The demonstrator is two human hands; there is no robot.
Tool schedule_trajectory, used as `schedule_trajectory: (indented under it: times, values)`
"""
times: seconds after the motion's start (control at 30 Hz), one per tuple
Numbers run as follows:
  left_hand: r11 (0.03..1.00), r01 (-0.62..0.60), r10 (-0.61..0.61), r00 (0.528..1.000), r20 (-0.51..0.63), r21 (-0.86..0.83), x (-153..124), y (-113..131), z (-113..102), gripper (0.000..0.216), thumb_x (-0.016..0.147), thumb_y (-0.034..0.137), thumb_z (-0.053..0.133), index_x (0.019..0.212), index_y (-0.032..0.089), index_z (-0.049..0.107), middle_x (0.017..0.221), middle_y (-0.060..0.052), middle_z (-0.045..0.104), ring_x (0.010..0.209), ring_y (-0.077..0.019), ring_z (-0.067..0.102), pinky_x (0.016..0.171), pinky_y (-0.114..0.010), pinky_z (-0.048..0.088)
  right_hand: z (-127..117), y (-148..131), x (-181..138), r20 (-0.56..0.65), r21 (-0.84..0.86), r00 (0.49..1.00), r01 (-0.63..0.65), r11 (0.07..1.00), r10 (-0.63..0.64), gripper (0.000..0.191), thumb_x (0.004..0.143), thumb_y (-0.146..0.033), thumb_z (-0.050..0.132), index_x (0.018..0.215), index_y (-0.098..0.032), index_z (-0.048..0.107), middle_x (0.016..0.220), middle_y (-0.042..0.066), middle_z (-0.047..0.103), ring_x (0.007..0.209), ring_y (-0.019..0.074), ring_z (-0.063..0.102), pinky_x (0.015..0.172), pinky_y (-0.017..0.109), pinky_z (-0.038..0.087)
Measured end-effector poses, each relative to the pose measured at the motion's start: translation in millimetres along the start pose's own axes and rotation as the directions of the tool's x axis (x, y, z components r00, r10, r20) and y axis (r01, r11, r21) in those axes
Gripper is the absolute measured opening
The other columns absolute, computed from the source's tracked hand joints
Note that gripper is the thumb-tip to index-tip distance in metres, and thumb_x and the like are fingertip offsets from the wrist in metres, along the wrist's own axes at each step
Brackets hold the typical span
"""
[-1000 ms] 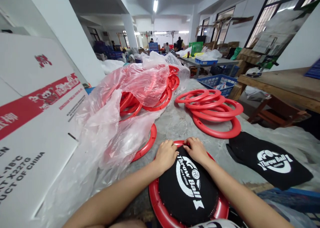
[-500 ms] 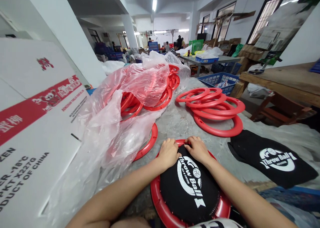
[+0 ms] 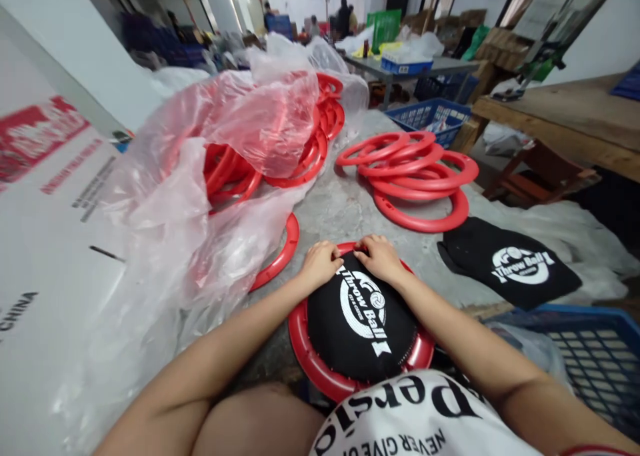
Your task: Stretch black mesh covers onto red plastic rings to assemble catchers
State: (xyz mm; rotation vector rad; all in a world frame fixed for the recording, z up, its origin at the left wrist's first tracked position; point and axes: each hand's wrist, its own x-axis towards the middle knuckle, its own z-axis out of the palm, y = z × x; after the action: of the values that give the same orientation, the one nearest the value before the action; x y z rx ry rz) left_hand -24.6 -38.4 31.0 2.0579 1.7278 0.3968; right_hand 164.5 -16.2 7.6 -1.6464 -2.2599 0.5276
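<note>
Your left hand (image 3: 320,263) and right hand (image 3: 381,258) lie side by side, fingers curled and pressing the black cloth (image 3: 361,324) onto the red ring (image 3: 306,348) at its far edge.

Single head-worn view, looking forward and down, close over the fingers (image 3: 331,251); hall stretches beyond the fingertips, left edge blurred, probably from motion. No second view.

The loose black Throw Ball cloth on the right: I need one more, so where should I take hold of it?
Pinch the black printed fabric piece at its near left edge, coming from the left with the right hand. It lies flat and limp on the grey table, apart from the red plastic rings, so only an edge lifts.
</note>
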Motion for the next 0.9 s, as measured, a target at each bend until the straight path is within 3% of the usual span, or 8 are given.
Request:
schedule_trajectory:
  times: [0.23,0.33,0.47,0.57,0.7,0.77,0.9]
  values:
    - [0.999,-0.030,0.029,0.999,-0.032,-0.031,-6,-1,3,0.008,0.083,0.015,0.069,0.079,0.019,0.062,0.093,-0.005,0.068,0.097,-0.0230,0.061,0.090,-0.035,0.046,-3,0,-1,0.025,0.026,0.999,-0.021,0.999,0.020,0.021,0.096,-0.033,0.060,0.110,-0.021,0.070,0.118,0.010,0.068,0.110,0.0279,0.055,0.097,0.042,0.041]
    - [0.998,-0.026,0.023,0.999,-0.048,-0.053,-5,-2,4,0.009,0.084,0.015,0.067,0.078,0.019,0.061,0.090,-0.005,0.068,0.093,-0.0225,0.062,0.087,-0.034,0.046,-11,-4,2,0.098,0.010,0.994,-0.041,0.999,0.039,0.025,0.095,-0.032,0.060,0.116,-0.022,0.069,0.127,0.011,0.065,0.120,0.0309,0.052,0.102,0.046,0.040]
    - [0.997,0.009,-0.013,0.998,-0.057,-0.076,-2,-1,4,0.009,0.086,0.016,0.063,0.078,0.019,0.061,0.085,-0.004,0.068,0.088,-0.0218,0.062,0.083,-0.033,0.045,-27,-14,20,0.195,-0.046,0.980,0.058,0.997,-0.047,0.029,0.090,-0.027,0.064,0.118,-0.022,0.069,0.138,0.013,0.060,0.128,0.0348,0.048,0.106,0.049,0.038]
    - [0.995,0.055,-0.058,0.998,-0.039,-0.080,-1,-1,3,0.009,0.088,0.017,0.060,0.079,0.019,0.063,0.081,-0.003,0.068,0.082,-0.0208,0.062,0.079,-0.032,0.045,-31,-18,38,0.252,0.037,0.951,0.177,0.983,-0.181,0.016,0.084,-0.019,0.065,0.097,-0.018,0.074,0.117,0.011,0.070,0.114,0.0280,0.057,0.102,0.039,0.040]
    - [0.995,0.079,-0.081,0.996,-0.038,-0.063,0,-1,4,0.009,0.087,0.017,0.059,0.080,0.019,0.064,0.082,-0.004,0.070,0.080,-0.0205,0.063,0.078,-0.032,0.044,-20,-16,51,0.376,0.283,0.909,0.074,0.956,-0.181,0.009,0.077,-0.015,0.063,0.078,-0.016,0.072,0.074,0.001,0.069,0.073,0.0155,0.058,0.075,0.027,0.044]
    - [0.996,0.076,-0.078,0.996,-0.044,-0.047,0,-1,5,0.010,0.087,0.017,0.058,0.080,0.019,0.064,0.084,-0.005,0.071,0.082,-0.0210,0.064,0.078,-0.032,0.044,-12,-12,52,0.347,0.365,0.921,0.040,0.930,-0.176,0.008,0.075,-0.014,0.063,0.072,-0.016,0.071,0.069,-0.001,0.067,0.067,0.0135,0.056,0.070,0.025,0.043]
    - [0.997,0.069,-0.070,0.996,-0.049,-0.023,1,-2,7,0.011,0.088,0.017,0.057,0.081,0.019,0.066,0.086,-0.005,0.072,0.085,-0.0216,0.065,0.080,-0.032,0.044,-3,-5,50,0.273,0.430,0.937,0.084,0.899,-0.219,0.009,0.072,-0.014,0.065,0.064,-0.017,0.069,0.068,-0.001,0.068,0.072,0.0144,0.059,0.075,0.025,0.044]
